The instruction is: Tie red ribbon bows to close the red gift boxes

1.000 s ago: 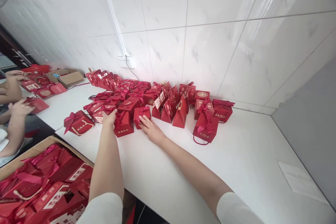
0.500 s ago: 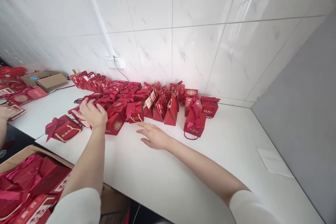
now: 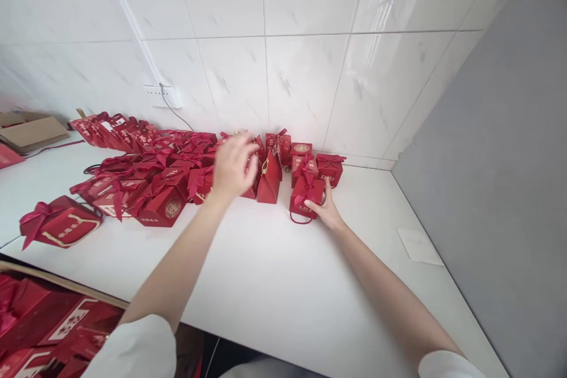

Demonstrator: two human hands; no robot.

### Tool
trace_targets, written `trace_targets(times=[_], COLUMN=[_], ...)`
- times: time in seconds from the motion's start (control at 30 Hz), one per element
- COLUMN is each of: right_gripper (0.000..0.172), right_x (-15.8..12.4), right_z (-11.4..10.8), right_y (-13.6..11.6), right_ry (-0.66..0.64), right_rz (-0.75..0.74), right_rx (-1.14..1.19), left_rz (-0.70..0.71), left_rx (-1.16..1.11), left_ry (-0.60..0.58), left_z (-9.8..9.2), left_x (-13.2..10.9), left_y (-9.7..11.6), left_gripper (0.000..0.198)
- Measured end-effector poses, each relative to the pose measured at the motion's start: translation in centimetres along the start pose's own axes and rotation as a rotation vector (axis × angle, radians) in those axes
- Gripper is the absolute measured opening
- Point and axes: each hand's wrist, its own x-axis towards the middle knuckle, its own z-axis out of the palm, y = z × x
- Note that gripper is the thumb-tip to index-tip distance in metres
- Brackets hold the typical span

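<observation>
At the front of a small right-hand cluster, my right hand [image 3: 328,207] grips a red gift box [image 3: 306,196] with a ribbon bow and a cord handle. The thumb presses its front and the fingers wrap its right side; the box stands on the table. My left hand [image 3: 234,168], slightly blurred, hovers open before the middle group, its fingers loosely curved and holding nothing. It partly hides the peaked red gift boxes there. Beside it stands a peaked red box [image 3: 268,182] with a gold loop. Behind the gripped box are more bowed boxes [image 3: 330,170].
Many red gift boxes [image 3: 162,198] fill the white table's [image 3: 274,283] left side. A carton [image 3: 62,286] of red boxes stands at the lower left, another open carton [image 3: 33,133] at the far left. A tiled wall, socket [image 3: 162,96] and grey panel [image 3: 487,147] bound the table.
My right hand has moved right and taken hold of the bowed gift box. My left hand has moved right, from the left boxes to the middle group. The view has turned right.
</observation>
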Motion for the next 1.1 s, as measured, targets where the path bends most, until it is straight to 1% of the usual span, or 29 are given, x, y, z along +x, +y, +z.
trace_targets(times=[0.07,0.1,0.13,0.17,0.2,0.27,0.3,0.33,0.4,0.47,0.5,0.57,0.63,0.7,0.73,0.83,0.9,1.0,1.1], right_gripper=[0.124,0.126,0.127,0.126,0.126,0.123,0.119,0.111,0.085,0.060,0.054,0.050,0.049,0.047,0.045,0.046,0.049,0.053,0.050], right_x=[-0.4,-0.7,-1.1,-1.6,-2.1,-3.5,-4.2,-5.0,-6.4,-7.5,-7.8,-8.1,-8.1,-7.8,-7.7,-6.9,-6.2,-5.0,-4.5], right_z=[0.3,0.5,0.7,0.8,0.9,0.9,0.9,0.8,0.4,-0.2,-0.5,-1.0,-1.2,-0.8,-0.4,0.8,1.4,1.7,1.6], right_y=[0.5,0.5,0.4,0.2,0.0,-0.4,-0.6,-0.7,-0.7,-0.6,-0.5,-0.4,-0.5,-0.9,-1.1,-2.1,-2.8,-3.9,-4.7], right_ry=[-0.073,-0.097,-0.111,-0.120,-0.126,-0.129,-0.127,-0.120,-0.070,0.050,0.130,0.301,0.446,0.540,0.563,0.556,0.496,0.369,0.288], right_rz=[0.002,-0.001,-0.005,-0.007,-0.007,0.005,0.019,0.037,0.088,0.158,0.197,0.266,0.314,0.344,0.357,0.383,0.391,0.384,0.337], right_rx=[0.044,0.060,0.070,0.075,0.078,0.077,0.078,0.078,0.073,0.055,0.041,0.014,0.000,0.002,0.007,0.021,0.026,0.025,0.006], left_rz=[0.044,0.014,-0.134,-0.300,-0.377,-0.481,-0.512,-0.543,-0.607,-0.676,-0.708,-0.754,-0.786,-0.820,-0.838,-0.884,-0.908,-0.950,-0.983], left_rx=[-0.101,-0.162,-0.344,-0.518,-0.564,-0.632,-0.663,-0.697,-0.758,-0.794,-0.804,-0.813,-0.809,-0.795,-0.789,-0.807,-0.842,-0.894,-0.933], left_ry=[-0.099,-0.112,-0.109,-0.075,-0.044,-0.023,-0.033,-0.044,-0.062,-0.062,-0.058,-0.049,-0.033,-0.011,-0.003,-0.033,-0.083,-0.138,-0.150], left_z=[3.7,5.4,6.8,8.0,8.9,9.8,10.0,10.0,9.6,9.0,8.8,8.4,8.3,8.3,8.3,8.3,8.2,8.0,8.0], left_x=[-2.7,-4.4,-6.2,-8.0,-9.6,-11.9,-12.7,-13.1,-13.3,-13.0,-12.8,-12.4,-12.1,-12.0,-12.0,-11.9,-11.7,-11.5,-11.3], left_y=[2.8,4.0,4.9,5.5,5.9,5.9,5.7,5.3,4.6,4.1,3.9,3.8,3.8,3.9,3.9,4.0,4.0,4.4,4.8], left_gripper=[0.026,0.031,0.037,0.041,0.045,0.051,0.053,0.054,0.058,0.065,0.065,0.057,0.044,0.037,0.038,0.049,0.051,0.046,0.040])
